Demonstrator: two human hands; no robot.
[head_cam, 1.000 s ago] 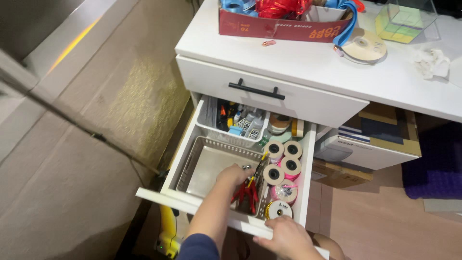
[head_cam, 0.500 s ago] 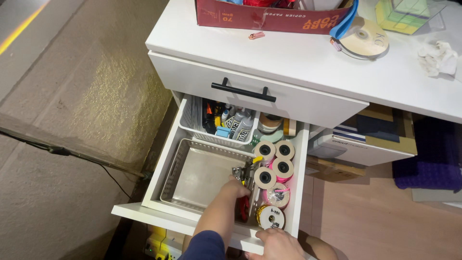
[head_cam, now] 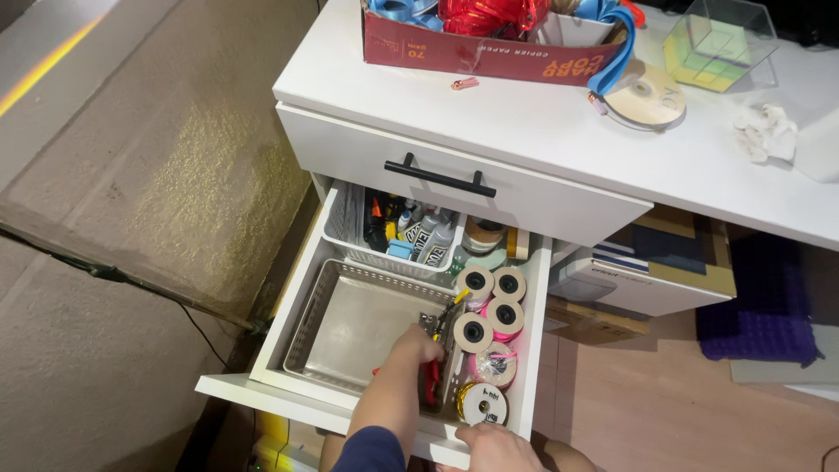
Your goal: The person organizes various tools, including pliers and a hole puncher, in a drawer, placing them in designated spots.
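My left hand point(head_cam: 416, 343), in a dark blue sleeve, reaches into the open white drawer point(head_cam: 288, 385). Its fingers are closed around red-handled pliers point(head_cam: 430, 381) among several tools at the right end of a grey mesh tray point(head_cam: 350, 319). My right hand point(head_cam: 495, 447) grips the drawer's front edge at the bottom of the view. Right of the tools lie several ribbon spools point(head_cam: 489, 319) in cream, pink and gold. The fingertips of both hands are partly hidden.
A white basket of markers and bottles point(head_cam: 398, 229) sits at the drawer's back. Above it is a shut drawer with a black handle point(head_cam: 439, 177). The desk top holds a red cardboard box of ribbons point(head_cam: 489, 44), a disc point(head_cam: 647, 92) and a clear box point(head_cam: 718, 44).
The view has swung left and down over the drawer. My left hand has stayed among the tools by the spools, and my right hand remains on the drawer front.
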